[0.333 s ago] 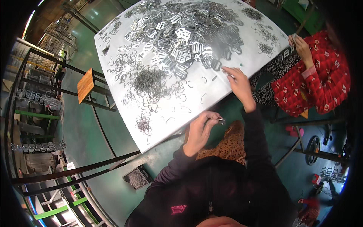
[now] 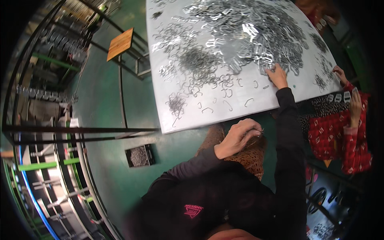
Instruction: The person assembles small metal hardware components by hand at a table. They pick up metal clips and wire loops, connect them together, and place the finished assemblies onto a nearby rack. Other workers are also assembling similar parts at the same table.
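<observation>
My left hand (image 2: 241,137) is above my lap, just off the table's near edge. Its thumb and fingers pinch a small shiny metal piece (image 2: 261,131), mostly hidden by the fingertips. My right hand (image 2: 279,77) reaches over the white table (image 2: 208,113) to the near edge of a big heap of flat silvery metal buckles (image 2: 276,32). There its thumb and fingertips close on a buckle, whose outline is partly lost among the others. Left of the heap lies a tangle of bent wire hooks (image 2: 199,62), with several loose hooks nearer me.
On the right, another person in a red patterned jacket (image 2: 332,138) holds buckles (image 2: 343,97) at the table. A wooden-topped stool (image 2: 121,44) stands to the left. A black crate (image 2: 139,155) of small grey parts sits on the green floor. Metal racks line the far left.
My right hand has moved from the bare tabletop to the heap's edge, its fingers closing on a buckle. My left hand still pinches the small metal piece. The whole view has turned.
</observation>
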Demonstrator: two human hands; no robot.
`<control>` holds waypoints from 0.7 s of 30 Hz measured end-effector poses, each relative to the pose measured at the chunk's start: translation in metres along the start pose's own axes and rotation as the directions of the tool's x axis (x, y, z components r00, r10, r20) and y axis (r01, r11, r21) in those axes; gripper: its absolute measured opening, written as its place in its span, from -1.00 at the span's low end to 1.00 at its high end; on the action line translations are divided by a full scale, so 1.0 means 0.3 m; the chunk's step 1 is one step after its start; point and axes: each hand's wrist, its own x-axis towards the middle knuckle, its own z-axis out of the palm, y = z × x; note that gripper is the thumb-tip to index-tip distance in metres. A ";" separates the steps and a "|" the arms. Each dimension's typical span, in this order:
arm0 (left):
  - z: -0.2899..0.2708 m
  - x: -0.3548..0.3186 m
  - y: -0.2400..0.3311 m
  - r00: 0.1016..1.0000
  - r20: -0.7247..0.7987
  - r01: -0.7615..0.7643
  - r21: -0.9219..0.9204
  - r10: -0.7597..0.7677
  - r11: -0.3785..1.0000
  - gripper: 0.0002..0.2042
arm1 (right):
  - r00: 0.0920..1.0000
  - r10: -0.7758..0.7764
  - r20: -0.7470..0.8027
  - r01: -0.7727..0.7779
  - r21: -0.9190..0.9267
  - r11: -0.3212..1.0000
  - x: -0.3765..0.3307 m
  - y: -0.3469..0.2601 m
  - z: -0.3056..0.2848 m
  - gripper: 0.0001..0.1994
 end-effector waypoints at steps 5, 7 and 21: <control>-0.026 0.022 -0.011 0.995 -0.039 -0.095 0.034 0.096 0.995 -0.91 | 0.967 0.247 0.068 -0.246 0.510 0.825 -0.152 -0.099 -0.165 -0.74; -0.045 0.034 -0.012 0.995 -0.041 -0.087 0.052 0.089 0.995 -0.91 | 0.984 0.128 0.125 -0.179 0.724 0.666 -0.319 -0.165 -0.241 -0.66; -0.026 0.029 0.033 0.990 -0.042 -0.107 0.365 0.131 0.925 -0.90 | 0.953 0.075 -0.293 0.170 0.725 0.668 -0.839 -0.516 -0.374 -0.79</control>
